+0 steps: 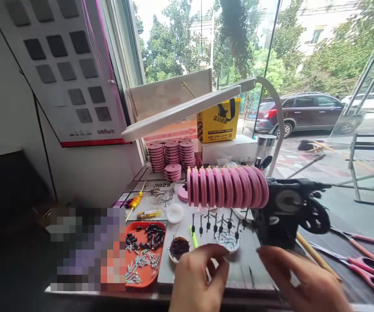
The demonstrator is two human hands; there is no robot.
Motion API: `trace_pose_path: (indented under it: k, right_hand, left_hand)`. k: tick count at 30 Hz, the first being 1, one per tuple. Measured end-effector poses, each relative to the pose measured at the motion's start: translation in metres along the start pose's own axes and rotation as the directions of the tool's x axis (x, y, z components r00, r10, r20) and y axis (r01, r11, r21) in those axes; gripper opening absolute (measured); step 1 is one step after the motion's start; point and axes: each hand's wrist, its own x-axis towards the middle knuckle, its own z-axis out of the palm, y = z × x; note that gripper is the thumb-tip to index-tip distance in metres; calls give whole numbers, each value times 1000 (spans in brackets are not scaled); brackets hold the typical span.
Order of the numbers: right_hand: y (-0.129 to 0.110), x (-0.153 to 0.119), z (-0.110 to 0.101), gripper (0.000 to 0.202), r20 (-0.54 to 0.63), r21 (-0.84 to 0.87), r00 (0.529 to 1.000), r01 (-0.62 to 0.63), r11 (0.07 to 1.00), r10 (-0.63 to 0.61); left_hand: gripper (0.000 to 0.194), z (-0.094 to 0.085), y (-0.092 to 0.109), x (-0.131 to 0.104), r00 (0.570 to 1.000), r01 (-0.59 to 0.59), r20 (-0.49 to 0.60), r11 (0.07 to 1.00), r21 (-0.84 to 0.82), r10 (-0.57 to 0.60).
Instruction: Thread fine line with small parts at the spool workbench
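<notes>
My left hand (201,279) is at the front of the board with thumb and index finger pinched together; whatever lies between them is too small to make out. To its right, my right hand (304,277) has its fingers curled and closed, and its fingertips point towards the left hand. A gap separates the two hands. Just beyond them, a row of small black weighted pieces (221,226) hangs below a roll of pink discs (227,187), which is mounted on a black winding device (287,206). A white cup of small silvery pieces (228,242) sits behind my left fingertips.
An orange tray (144,284) with black and silvery parts stands left, beside a cup of dark pieces (179,249). Pink-handled scissors (369,266) lie right. Stacked pink discs (172,154), a yellow bag (219,121) and a white lamp (187,108) are towards the window.
</notes>
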Motion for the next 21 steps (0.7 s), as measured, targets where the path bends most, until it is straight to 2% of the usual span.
trace_pose_path:
  k: [3,6,10,12,15,21]
  right_hand:
    - [4,6,7,33,118,4,993,18,1000,-19]
    - [3,11,12,40,168,-44,985,-32,999,39]
    - [-11,20,16,31,291,-230,941,-107,967,173]
    - [-19,26,20,26,270,-310,931,-158,938,246]
    - [-27,33,25,25,249,-336,920,-211,918,302]
    - [-29,40,27,33,208,-215,917,-296,930,340]
  left_hand:
    - [22,22,3,13,999,25,-44,994,108,-21]
    - [18,36,5,21,992,81,-110,966,244,-55]
    - [10,44,1,22,992,89,-106,971,221,-67]
    - [10,45,-1,22,991,107,-96,975,193,-90]
    - [12,46,-5,22,991,122,-77,980,155,-111]
    - [12,48,-7,18,990,132,-72,985,109,-124]
